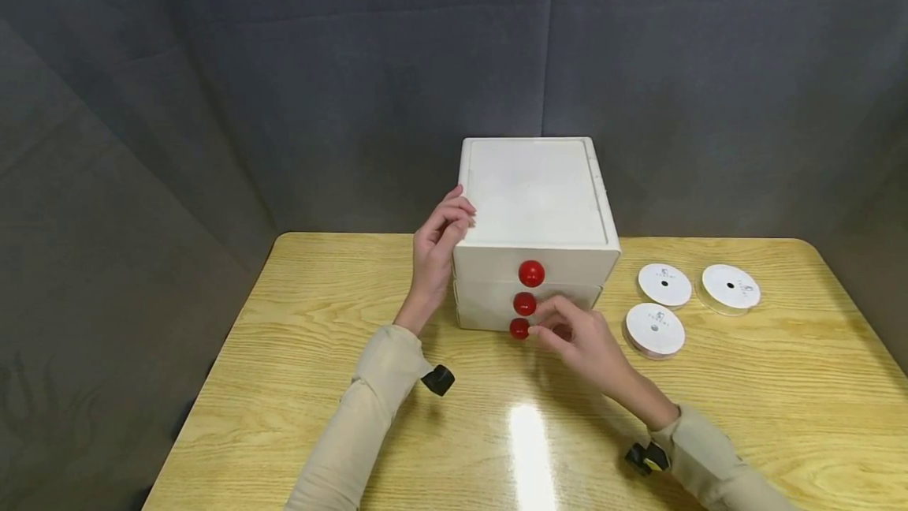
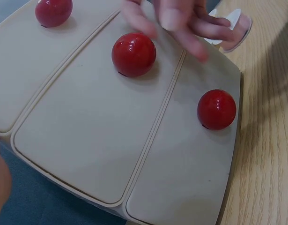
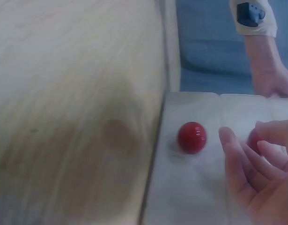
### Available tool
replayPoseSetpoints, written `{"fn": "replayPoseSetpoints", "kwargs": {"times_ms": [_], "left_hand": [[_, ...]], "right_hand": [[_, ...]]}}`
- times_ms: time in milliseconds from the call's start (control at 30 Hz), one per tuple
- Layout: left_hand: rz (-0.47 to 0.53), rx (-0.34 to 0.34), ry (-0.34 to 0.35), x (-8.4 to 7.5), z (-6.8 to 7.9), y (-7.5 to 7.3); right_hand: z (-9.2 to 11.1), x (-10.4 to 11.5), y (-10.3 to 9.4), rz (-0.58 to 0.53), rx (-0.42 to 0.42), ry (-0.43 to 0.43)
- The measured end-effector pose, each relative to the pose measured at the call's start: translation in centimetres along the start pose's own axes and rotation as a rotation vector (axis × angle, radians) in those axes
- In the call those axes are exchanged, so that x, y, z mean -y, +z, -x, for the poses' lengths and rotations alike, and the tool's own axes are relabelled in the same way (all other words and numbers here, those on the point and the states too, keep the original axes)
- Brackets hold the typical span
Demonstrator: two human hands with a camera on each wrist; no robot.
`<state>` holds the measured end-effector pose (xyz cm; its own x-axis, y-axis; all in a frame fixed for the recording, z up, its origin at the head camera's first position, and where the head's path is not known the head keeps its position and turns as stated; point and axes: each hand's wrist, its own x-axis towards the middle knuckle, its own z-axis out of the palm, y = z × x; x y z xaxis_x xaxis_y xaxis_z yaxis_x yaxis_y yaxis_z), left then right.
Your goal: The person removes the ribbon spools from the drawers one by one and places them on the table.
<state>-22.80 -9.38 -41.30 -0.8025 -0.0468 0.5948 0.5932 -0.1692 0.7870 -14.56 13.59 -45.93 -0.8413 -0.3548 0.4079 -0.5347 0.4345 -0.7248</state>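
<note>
A white box of three drawers (image 1: pixel 534 188) stands on the table, each drawer front bearing a round red knob; the fronts look flush. At the box's top left edge, my left hand (image 1: pixel 441 239) rests with its fingers lying over the rim. My right hand (image 1: pixel 582 337) is in front of the drawers, fingers loosely bent and spread. Its fingertips are close beside the middle knob (image 2: pixel 134 54) and the bottom knob (image 3: pixel 191 137). In the left wrist view those fingers are blurred and apart from both knobs. The top knob (image 1: pixel 531 273) is farther from them.
Three white ribbon spools lie right of the box: one at the back (image 1: pixel 664 285), one in front (image 1: pixel 654 330), one farther right (image 1: pixel 731 288). A grey curtain (image 1: pixel 369 85) hangs behind the wooden table (image 1: pixel 319 322).
</note>
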Motion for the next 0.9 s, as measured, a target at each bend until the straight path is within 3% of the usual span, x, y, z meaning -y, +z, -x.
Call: {"fn": "replayPoseSetpoints", "kwargs": {"times_ms": [333,700,900], "left_hand": [[0.009,0.003,0.008,0.0,0.0,0.0],[0.006,-0.002,-0.008,0.0,-0.1,0.0],[0.009,-0.001,-0.001,-0.1,-0.1,0.0]], "right_hand": [[0.0,-1.9,0.7,0.022,0.146,0.063],[-0.4,-2.9,1.8,0.111,0.177,0.034],[-0.5,-3.0,2.2,0.099,0.194,0.032]]}}
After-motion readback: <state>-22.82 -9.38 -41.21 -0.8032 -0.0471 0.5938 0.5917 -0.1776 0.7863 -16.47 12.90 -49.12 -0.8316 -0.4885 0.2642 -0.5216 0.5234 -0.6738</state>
